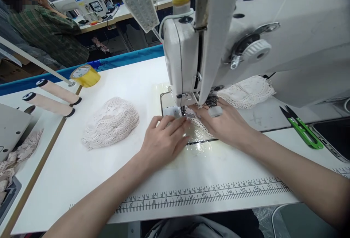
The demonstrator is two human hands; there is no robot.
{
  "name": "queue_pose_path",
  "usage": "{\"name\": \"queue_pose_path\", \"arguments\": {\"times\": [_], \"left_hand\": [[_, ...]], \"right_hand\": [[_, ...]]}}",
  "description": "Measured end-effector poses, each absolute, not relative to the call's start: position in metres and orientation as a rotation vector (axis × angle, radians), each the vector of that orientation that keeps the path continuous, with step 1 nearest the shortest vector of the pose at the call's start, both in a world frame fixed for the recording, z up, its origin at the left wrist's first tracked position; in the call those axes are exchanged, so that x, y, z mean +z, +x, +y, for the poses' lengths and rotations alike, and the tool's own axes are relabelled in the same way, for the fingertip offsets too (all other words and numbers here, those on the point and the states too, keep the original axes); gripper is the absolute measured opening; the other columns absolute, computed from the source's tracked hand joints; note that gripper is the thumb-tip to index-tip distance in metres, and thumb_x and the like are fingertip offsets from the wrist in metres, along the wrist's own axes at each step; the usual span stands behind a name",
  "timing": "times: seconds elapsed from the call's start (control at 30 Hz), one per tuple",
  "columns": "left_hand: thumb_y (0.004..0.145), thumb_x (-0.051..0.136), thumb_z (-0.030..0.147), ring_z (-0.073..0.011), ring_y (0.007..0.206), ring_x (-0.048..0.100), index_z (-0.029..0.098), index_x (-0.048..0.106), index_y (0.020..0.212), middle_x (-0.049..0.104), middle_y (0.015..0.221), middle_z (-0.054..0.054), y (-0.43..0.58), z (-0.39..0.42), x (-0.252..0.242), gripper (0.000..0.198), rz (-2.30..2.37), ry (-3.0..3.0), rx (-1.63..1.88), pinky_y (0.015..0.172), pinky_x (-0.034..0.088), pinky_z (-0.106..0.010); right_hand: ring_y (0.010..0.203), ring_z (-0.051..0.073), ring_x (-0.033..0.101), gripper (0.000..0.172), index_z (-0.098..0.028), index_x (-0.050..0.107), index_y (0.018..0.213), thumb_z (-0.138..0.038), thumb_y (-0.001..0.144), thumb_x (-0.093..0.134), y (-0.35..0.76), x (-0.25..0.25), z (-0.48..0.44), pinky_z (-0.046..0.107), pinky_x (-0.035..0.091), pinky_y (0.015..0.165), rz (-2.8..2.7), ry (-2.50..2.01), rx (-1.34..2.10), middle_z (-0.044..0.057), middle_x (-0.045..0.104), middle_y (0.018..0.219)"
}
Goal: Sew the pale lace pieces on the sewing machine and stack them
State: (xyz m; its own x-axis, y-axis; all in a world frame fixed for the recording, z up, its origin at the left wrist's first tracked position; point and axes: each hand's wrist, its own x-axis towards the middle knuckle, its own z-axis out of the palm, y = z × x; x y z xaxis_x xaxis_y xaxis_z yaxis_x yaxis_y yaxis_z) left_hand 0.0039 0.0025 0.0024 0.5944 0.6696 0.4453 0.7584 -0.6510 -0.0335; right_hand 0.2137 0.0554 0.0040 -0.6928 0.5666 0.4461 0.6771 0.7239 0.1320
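A white sewing machine (182, 52) stands over the table, its presser foot (183, 111) down at a strip of pale lace (201, 125). My left hand (165, 137) lies palm down left of the foot, fingers stretched out and fingertips at the lace edge. On the other side, my right hand (226, 121) rests flat over the lace with its fingers pointing toward the needle area. Machine parts hide some of those fingers. Behind my right hand, more pale lace (246, 92) lies under the machine arm.
A heap of lace (112, 123) sits to the left. Beyond it are two thread cones (50, 104) and a yellow tape roll (86, 76). Green thread snips (302, 126) lie beside a phone (335, 135) at right. A printed ruler (205, 194) runs along the front. Another person (46, 30) sits at a machine behind.
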Motion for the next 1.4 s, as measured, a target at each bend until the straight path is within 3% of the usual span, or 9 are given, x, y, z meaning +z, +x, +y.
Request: {"name": "queue_pose_path", "arguments": {"times": [0.13, 0.3, 0.37, 0.47, 0.7, 0.87, 1.0, 1.17, 1.4], "left_hand": [[0.095, 0.051, 0.043, -0.0233, 0.115, 0.056, 0.021, 0.061, 0.123, 0.065, 0.128, -0.002, -0.002, 0.003, 0.008, 0.037, -1.074, -2.722, -0.505, 0.088, 0.04, -0.039], [0.09, 0.062, 0.028, -0.0168, 0.071, 0.064, 0.021, 0.063, 0.07, 0.072, 0.069, 0.003, -0.018, 0.006, 0.021, 0.021, -1.106, -2.322, -0.67, 0.077, 0.039, -0.038], [0.091, 0.061, 0.029, -0.0153, 0.069, 0.063, 0.02, 0.066, 0.082, 0.073, 0.079, 0.001, -0.014, 0.002, 0.021, 0.014, -1.112, -2.381, -0.664, 0.073, 0.04, -0.036], [0.094, 0.055, 0.038, -0.0171, 0.081, 0.065, 0.018, 0.065, 0.112, 0.072, 0.105, -0.006, -0.007, -0.004, 0.017, 0.029, -1.038, -2.627, -0.534, 0.071, 0.042, -0.034], [0.097, 0.043, 0.02, -0.0188, 0.06, 0.058, 0.017, 0.069, 0.109, 0.069, 0.091, -0.009, -0.029, 0.005, 0.014, 0.028, -1.486, -2.235, -0.266, 0.059, 0.038, -0.035], [0.099, 0.043, 0.034, -0.0269, 0.113, 0.062, 0.014, 0.046, 0.14, 0.065, 0.125, -0.011, -0.02, 0.002, 0.006, 0.046, -1.555, -2.467, -0.368, 0.091, 0.045, -0.042], [0.096, 0.048, 0.042, -0.0354, 0.129, 0.051, 0.01, 0.047, 0.139, 0.06, 0.131, -0.017, -0.016, 0.006, 0.004, 0.054, -1.569, -2.338, -0.41, 0.108, 0.033, -0.057], [0.095, 0.052, 0.028, -0.0232, 0.116, 0.061, 0.018, 0.054, 0.131, 0.067, 0.12, -0.01, -0.011, 0.006, 0.007, 0.038, -1.182, -2.676, -0.561, 0.104, 0.045, -0.044], [0.094, 0.054, 0.03, -0.0251, 0.105, 0.063, 0.013, 0.065, 0.116, 0.066, 0.112, -0.013, -0.004, 0.003, 0.0, 0.03, -1.173, -2.723, -0.543, 0.098, 0.05, -0.046]], "right_hand": [[0.103, 0.025, 0.061, 0.029, -0.017, 0.072, 0.086, 0.003, 0.077, 0.052, 0.217, 0.007, 0.057, 0.04, 0.047, 0.093, -2.679, -0.976, -0.369, 0.01, 0.071, 0.1], [0.084, 0.021, 0.062, 0.039, -0.022, 0.073, 0.087, 0.007, 0.076, 0.05, 0.22, 0.013, 0.055, 0.043, 0.044, 0.097, -2.609, -1.012, -0.491, 0.004, 0.071, 0.084], [0.086, 0.022, 0.061, 0.036, -0.021, 0.073, 0.083, 0.007, 0.074, 0.052, 0.221, 0.013, 0.056, 0.044, 0.043, 0.098, -2.627, -0.992, -0.507, 0.006, 0.071, 0.089], [0.092, 0.023, 0.06, 0.032, -0.02, 0.073, 0.08, 0.005, 0.075, 0.054, 0.22, 0.013, 0.055, 0.043, 0.043, 0.097, -2.643, -0.988, -0.488, 0.008, 0.071, 0.096], [0.083, 0.02, 0.061, 0.041, -0.018, 0.075, 0.089, 0.009, 0.072, 0.049, 0.216, 0.014, 0.043, 0.037, 0.046, 0.091, -2.599, -0.965, -0.302, 0.006, 0.072, 0.093], [0.086, 0.02, 0.063, 0.038, -0.017, 0.074, 0.091, 0.006, 0.079, 0.046, 0.212, 0.01, 0.037, 0.04, 0.042, 0.096, -2.562, -0.851, -0.36, 0.005, 0.073, 0.098], [0.081, 0.018, 0.063, 0.037, -0.015, 0.074, 0.088, 0.006, 0.079, 0.044, 0.207, 0.008, 0.031, 0.038, 0.041, 0.093, -2.558, -0.811, -0.395, 0.006, 0.073, 0.095], [0.086, 0.018, 0.062, 0.038, -0.016, 0.071, 0.088, 0.007, 0.078, 0.042, 0.202, 0.005, 0.025, 0.035, 0.042, 0.088, -2.557, -0.79, -0.319, 0.004, 0.072, 0.092], [0.084, 0.016, 0.063, 0.038, -0.017, 0.069, 0.084, 0.008, 0.076, 0.041, 0.204, 0.003, 0.027, 0.034, 0.042, 0.091, -2.531, -0.793, -0.228, 0.002, 0.073, 0.097]]}}
